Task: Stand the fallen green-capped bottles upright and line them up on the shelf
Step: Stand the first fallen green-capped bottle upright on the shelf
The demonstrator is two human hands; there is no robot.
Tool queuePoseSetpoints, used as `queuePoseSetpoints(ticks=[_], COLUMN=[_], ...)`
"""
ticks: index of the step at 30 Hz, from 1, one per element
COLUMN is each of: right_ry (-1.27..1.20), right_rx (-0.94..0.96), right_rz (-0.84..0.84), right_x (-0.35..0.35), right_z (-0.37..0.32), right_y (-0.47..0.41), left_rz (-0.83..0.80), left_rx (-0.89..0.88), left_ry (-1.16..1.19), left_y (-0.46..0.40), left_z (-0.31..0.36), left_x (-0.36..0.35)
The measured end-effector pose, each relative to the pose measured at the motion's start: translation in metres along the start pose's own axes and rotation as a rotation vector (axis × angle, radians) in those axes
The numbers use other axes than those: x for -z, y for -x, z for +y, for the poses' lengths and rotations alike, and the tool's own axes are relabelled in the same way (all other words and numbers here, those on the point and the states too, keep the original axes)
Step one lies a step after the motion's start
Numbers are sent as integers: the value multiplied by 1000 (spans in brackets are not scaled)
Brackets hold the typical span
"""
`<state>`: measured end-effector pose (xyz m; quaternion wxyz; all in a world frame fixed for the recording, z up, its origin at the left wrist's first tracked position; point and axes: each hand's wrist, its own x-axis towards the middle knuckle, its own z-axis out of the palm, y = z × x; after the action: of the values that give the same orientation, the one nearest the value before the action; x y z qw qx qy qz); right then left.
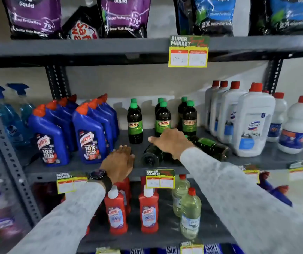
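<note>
A person in pale grey sleeves reaches both hands onto the middle tier of a grey slotted-steel shelf [92, 166] in a supermarket aisle. The right hand [171, 142] lies over a fallen green-capped bottle [151, 155], its base toward the camera, fingers curled loosely down on it and thumb out to the left; whether they grip cannot be told. A second fallen bottle [209, 146] lies just behind, toward the white Domex bottles [253, 121]. The left hand [118, 163], a dark watch [98, 175] at the wrist, rests palm-down near the shelf's front edge, fingers together, holding nothing. Five upright green-capped bottles [135, 121] stand at the back, blue Harpic bottles [88, 134] to their left. Yellow price tags [160, 178] hang from the shelf edges; a plain pale wall lies behind.
</note>
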<state>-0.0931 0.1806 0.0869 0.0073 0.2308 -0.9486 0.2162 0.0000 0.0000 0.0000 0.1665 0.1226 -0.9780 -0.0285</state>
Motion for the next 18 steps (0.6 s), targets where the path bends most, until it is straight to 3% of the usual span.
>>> queuePoseSetpoints(ticks=[4,8,13,18], right_ry=[-165,-361,-628,-747], right_rx=[-191,-252,-253,-208], right_rz=[-101,-173,-175,-143], right_x=[-8,-22,-35,-30], right_z=[-8,-8,7,11], right_y=[-14,-27,-35,-33], left_rz=[-88,-92,-118,-102], left_rx=[2,-37,-54,24], left_ry=[-7,-143,-160,-52], left_y=[-8,-9,-12,-9], left_z=[-13,-17,-21,-14], left_x=[-9,-18,-23,-20])
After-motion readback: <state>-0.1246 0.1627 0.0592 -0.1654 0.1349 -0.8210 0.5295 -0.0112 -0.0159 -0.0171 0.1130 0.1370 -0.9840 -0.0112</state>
